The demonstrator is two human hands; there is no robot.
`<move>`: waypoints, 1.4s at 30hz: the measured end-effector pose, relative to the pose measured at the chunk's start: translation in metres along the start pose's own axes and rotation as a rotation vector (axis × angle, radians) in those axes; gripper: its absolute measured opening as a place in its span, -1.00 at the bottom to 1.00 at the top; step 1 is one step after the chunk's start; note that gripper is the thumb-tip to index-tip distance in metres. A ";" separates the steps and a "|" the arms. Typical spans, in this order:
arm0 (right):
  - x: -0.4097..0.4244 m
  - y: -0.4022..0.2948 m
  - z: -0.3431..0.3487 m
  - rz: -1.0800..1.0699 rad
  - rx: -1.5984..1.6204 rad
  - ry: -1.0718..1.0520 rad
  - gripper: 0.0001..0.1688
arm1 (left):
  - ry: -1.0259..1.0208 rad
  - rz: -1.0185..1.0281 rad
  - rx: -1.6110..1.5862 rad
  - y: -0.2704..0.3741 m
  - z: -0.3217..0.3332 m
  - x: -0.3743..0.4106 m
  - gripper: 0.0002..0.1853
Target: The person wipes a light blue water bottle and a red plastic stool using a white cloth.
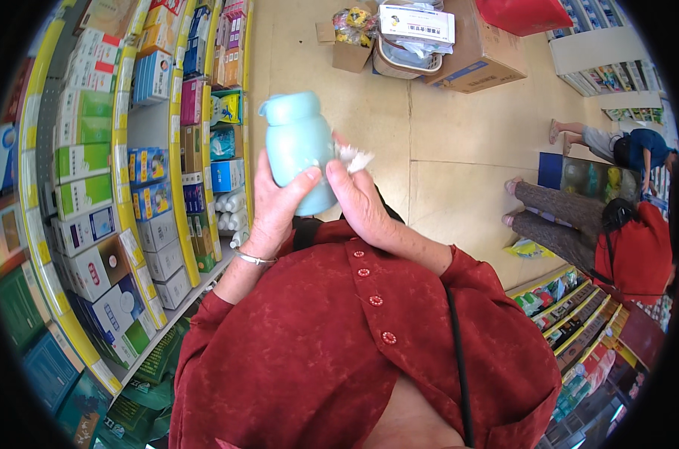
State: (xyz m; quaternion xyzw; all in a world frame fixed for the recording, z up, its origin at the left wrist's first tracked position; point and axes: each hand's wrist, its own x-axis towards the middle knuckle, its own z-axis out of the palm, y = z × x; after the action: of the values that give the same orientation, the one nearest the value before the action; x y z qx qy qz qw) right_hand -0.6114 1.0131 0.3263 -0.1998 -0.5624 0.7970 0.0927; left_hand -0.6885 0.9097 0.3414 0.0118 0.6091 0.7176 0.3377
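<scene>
A pale turquoise lidded bottle (pixel 299 134) is held up in front of my chest, tilted slightly, its lid at the top. My left hand (pixel 275 196) is wrapped around its lower left side, with the thumb across the front. Against the lower right side lies my right hand (pixel 359 196), its thumb pointing up along the bottle. A crumpled white tissue (pixel 355 158) sticks out from the fingers of this hand, beside the bottle's wall. The fingers behind the bottle are hidden. Around my left wrist is a silver bangle (pixel 255 258).
Shelves (pixel 182 185) with boxed goods run along my left. Ahead on the floor stand a plastic basket (pixel 398 70) and a large cardboard carton (pixel 485 62). Two people are at the right, one in a red top (pixel 634 252), one in a blue top (pixel 648 147), near a counter (pixel 597 177).
</scene>
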 end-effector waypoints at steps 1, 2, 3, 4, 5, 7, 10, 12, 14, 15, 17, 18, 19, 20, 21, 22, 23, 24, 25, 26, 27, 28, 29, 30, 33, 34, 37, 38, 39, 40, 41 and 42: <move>0.015 -0.007 -0.011 -0.044 0.032 0.004 -0.21 | -0.024 -0.012 -0.017 -0.001 0.010 0.008 -0.34; 0.035 -0.017 -0.024 -0.088 0.063 0.008 -0.22 | -0.075 -0.022 0.022 -0.002 0.020 0.013 -0.32; 0.053 -0.030 -0.038 -0.134 0.091 0.012 -0.22 | -0.133 -0.061 0.027 -0.006 0.028 0.022 -0.25; 0.067 -0.045 -0.055 -0.071 0.129 0.057 -0.23 | -0.213 -0.119 -0.024 -0.002 0.039 0.030 -0.18; 0.079 -0.054 -0.074 -0.029 0.210 -0.041 -0.20 | -0.293 -0.179 -0.074 0.001 0.051 0.039 -0.12; 0.091 -0.070 -0.112 0.057 0.375 -0.229 -0.15 | -0.500 -0.406 -0.313 -0.016 0.060 0.058 -0.05; 0.094 -0.078 -0.149 0.040 0.534 -0.305 -0.13 | -0.821 -0.622 -0.528 -0.017 0.093 0.082 0.01; 0.093 -0.083 -0.170 0.035 0.605 -0.255 -0.18 | -0.967 -0.630 -0.582 -0.019 0.121 0.094 -0.02; 0.086 -0.089 -0.190 0.054 0.684 -0.097 -0.23 | -0.871 -0.728 -0.477 -0.012 0.144 0.103 -0.05; 0.083 -0.091 -0.200 0.034 0.696 0.011 -0.25 | -0.823 -0.771 -0.415 -0.008 0.155 0.108 -0.06; 0.074 -0.090 -0.223 -0.003 0.716 0.254 -0.29 | -0.646 -0.670 0.008 0.006 0.188 0.114 -0.09; 0.069 -0.096 -0.234 -0.073 0.647 0.317 -0.35 | -0.744 -0.536 0.061 0.002 0.195 0.123 -0.11; 0.064 -0.103 -0.242 -0.087 0.594 0.391 -0.36 | -0.844 -0.401 0.104 -0.004 0.205 0.133 -0.12; 0.060 -0.110 -0.248 -0.098 0.541 0.467 -0.37 | -0.884 -0.395 0.174 -0.005 0.218 0.140 -0.14; 0.056 -0.118 -0.254 -0.106 0.487 0.545 -0.38 | -0.929 -0.387 0.244 -0.003 0.235 0.146 -0.15; 0.055 -0.128 -0.259 -0.150 0.390 0.620 -0.33 | -0.975 -0.368 0.312 -0.003 0.251 0.153 -0.16; 0.055 -0.128 -0.263 -0.206 0.327 0.678 -0.32 | -0.986 -0.371 0.307 -0.004 0.263 0.160 -0.16; 0.057 -0.129 -0.266 -0.258 0.259 0.741 -0.31 | -1.000 -0.377 0.301 -0.006 0.274 0.167 -0.17; 0.060 -0.131 -0.272 -0.309 0.181 0.804 -0.31 | -1.018 -0.378 0.288 -0.009 0.287 0.177 -0.17; 0.059 -0.137 -0.277 -0.315 0.157 0.793 -0.22 | -1.031 -0.383 0.311 -0.009 0.295 0.185 -0.19; 0.059 -0.141 -0.281 -0.371 0.157 0.785 -0.14 | -1.053 -0.417 0.278 -0.008 0.301 0.193 -0.18; 0.059 -0.146 -0.284 -0.427 0.151 0.779 -0.05 | -1.078 -0.454 0.246 -0.007 0.309 0.201 -0.17; 0.061 -0.152 -0.287 -0.484 0.135 0.766 0.03 | -1.101 -0.487 0.209 -0.005 0.317 0.209 -0.16; 0.064 -0.152 -0.290 -0.477 0.103 0.770 0.19 | -1.109 -0.509 0.183 -0.001 0.323 0.213 -0.14; 0.081 -0.150 -0.291 -0.537 0.012 0.918 0.09 | -1.184 -0.570 0.163 0.008 0.347 0.231 -0.09; 0.085 -0.151 -0.288 -0.567 0.001 0.990 0.05 | -1.227 -0.561 0.218 0.015 0.356 0.240 -0.08; 0.104 -0.146 -0.275 -0.603 -0.035 1.155 0.00 | -1.280 -0.606 0.256 0.022 0.365 0.262 -0.10; 0.107 -0.140 -0.267 -0.570 -0.062 1.194 -0.01 | -1.291 -0.616 0.257 0.022 0.363 0.269 -0.12; 0.113 -0.130 -0.262 -0.538 -0.085 1.242 -0.01 | -1.309 -0.629 0.265 0.019 0.364 0.279 -0.13; 0.119 -0.118 -0.254 -0.514 -0.076 1.321 -0.21 | -1.363 -0.565 0.290 0.017 0.363 0.287 -0.16; 0.121 -0.112 -0.245 -0.470 -0.045 1.357 -0.32 | -1.398 -0.592 0.304 0.018 0.361 0.293 -0.17; 0.120 -0.108 -0.238 -0.427 -0.014 1.404 -0.43 | -1.443 -0.625 0.319 0.018 0.363 0.299 -0.17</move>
State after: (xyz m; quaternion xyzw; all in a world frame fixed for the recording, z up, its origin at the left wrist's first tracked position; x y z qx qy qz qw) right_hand -0.6271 1.3003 0.3325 -0.5499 -0.4024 0.4423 0.5832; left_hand -0.7718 1.3728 0.3334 0.3497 0.3109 0.3095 0.8278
